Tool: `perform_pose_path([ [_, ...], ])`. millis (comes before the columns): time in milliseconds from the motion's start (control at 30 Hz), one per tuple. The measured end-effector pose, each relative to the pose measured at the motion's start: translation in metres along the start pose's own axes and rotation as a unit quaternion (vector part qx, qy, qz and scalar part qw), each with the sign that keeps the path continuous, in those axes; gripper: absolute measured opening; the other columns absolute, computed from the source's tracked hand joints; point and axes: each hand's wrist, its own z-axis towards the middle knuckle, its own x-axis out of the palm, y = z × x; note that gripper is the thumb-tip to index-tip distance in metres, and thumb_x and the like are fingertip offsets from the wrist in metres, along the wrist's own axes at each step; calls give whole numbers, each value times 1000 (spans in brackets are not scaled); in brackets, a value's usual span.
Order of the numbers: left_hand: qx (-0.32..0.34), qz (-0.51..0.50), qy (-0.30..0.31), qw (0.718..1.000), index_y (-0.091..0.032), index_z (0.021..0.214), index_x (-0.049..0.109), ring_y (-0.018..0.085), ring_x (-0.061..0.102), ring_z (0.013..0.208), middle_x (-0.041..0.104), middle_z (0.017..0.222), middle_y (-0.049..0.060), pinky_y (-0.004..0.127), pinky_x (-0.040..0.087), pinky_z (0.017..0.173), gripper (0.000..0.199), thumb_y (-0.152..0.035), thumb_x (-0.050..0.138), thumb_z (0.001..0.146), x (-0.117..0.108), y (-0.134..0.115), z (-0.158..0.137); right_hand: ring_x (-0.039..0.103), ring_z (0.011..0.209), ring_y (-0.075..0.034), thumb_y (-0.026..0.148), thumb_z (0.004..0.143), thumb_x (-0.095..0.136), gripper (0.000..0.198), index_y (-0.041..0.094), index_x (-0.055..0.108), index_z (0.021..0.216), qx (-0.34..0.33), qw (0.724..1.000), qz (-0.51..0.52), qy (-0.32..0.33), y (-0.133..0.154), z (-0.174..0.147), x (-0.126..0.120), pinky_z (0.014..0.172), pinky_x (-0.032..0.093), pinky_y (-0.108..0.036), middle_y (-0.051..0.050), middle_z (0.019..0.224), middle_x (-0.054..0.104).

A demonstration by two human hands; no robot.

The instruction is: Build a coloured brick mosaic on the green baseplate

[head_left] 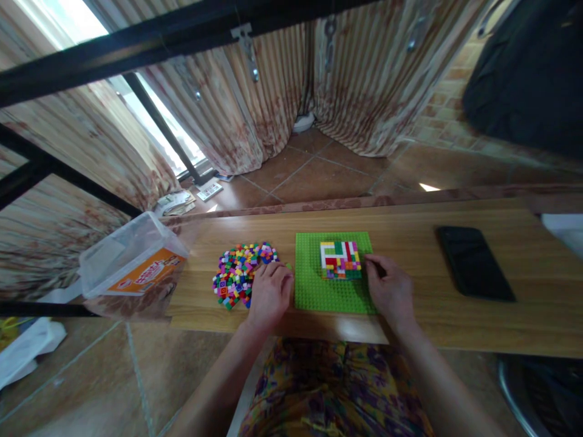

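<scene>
A green studded baseplate (307, 291) lies on the wooden table. On it stands a low block of toy bricks (340, 260) in many colours, with white, red and green on top. My right hand (390, 291) rests at the plate's right edge, its fingers curled close to the built block; what they hold, if anything, is hidden. To the left of the plate lies a pile of small loose bricks (234, 273). My left hand (272, 291) is closed between pile and plate, with a small yellow-green brick (288, 266) showing at its fingertips.
A clear plastic tub (132, 258) with an orange label lies tipped at the table's left end. A black phone (474, 262) lies on the right of the wooden table (410, 227). A dark metal frame (182, 36) and curtains stand beyond.
</scene>
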Motion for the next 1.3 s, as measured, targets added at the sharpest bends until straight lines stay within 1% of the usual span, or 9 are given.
perform_pose_path([
  [100,-36,-90,17,995,-20,87,59,16,63,80,66,84,2,28,49,72,8,-17,53,91,-1,-8,2,68,81,-23,34,86,50,28,17,71,93,7,1000,7,4,1,0,0,74,52,-36,-11,91,74],
  [167,-39,-137,22,990,-20,87,60,14,64,76,66,80,0,25,49,70,8,-17,54,90,0,-16,5,68,81,-23,34,86,50,28,17,71,93,8,1000,15,4,1,1,0,74,52,-36,-11,91,74],
  [433,60,-189,12,980,-21,86,68,15,65,83,70,87,2,26,50,74,14,-16,56,90,14,-54,33,68,82,-23,31,87,48,27,18,71,94,10,1000,21,9,1,2,1,75,51,-36,-10,91,73],
  [500,81,-180,7,980,-21,88,68,16,65,85,71,89,3,27,50,76,14,-17,55,91,21,-59,38,67,84,-23,31,87,48,27,17,71,94,12,1000,26,10,1,2,1,77,51,-36,-10,92,73],
  [600,112,-124,-6,986,-22,92,69,18,64,89,72,92,3,32,49,81,14,-19,55,92,32,-62,42,67,85,-23,31,87,48,27,18,70,94,15,999,31,13,1,2,2,79,51,-37,-10,94,73],
  [733,137,-57,8,989,-22,100,67,19,62,88,73,96,2,36,45,83,16,-19,53,93,39,-62,44,67,84,-23,30,87,48,27,18,71,95,18,999,32,12,2,2,1,79,51,-37,-10,94,73],
  [900,139,-23,12,990,-23,102,67,20,61,87,74,90,1,37,43,84,16,-19,58,90,37,-61,48,68,83,-23,30,87,48,27,18,71,94,14,999,28,11,2,2,1,77,51,-36,-9,92,73],
  [1133,133,-27,23,990,-24,109,64,21,61,89,73,88,0,38,41,87,24,-18,62,86,38,-62,50,67,84,-23,30,87,48,27,18,71,94,13,1000,19,10,3,2,1,78,51,-36,-10,93,73],
  [1300,115,-23,3,993,-24,109,64,21,59,90,74,90,0,40,39,92,25,-19,65,85,41,-62,49,67,84,-23,30,87,47,28,18,71,94,15,1000,24,14,3,3,1,77,51,-36,-10,92,73],
])
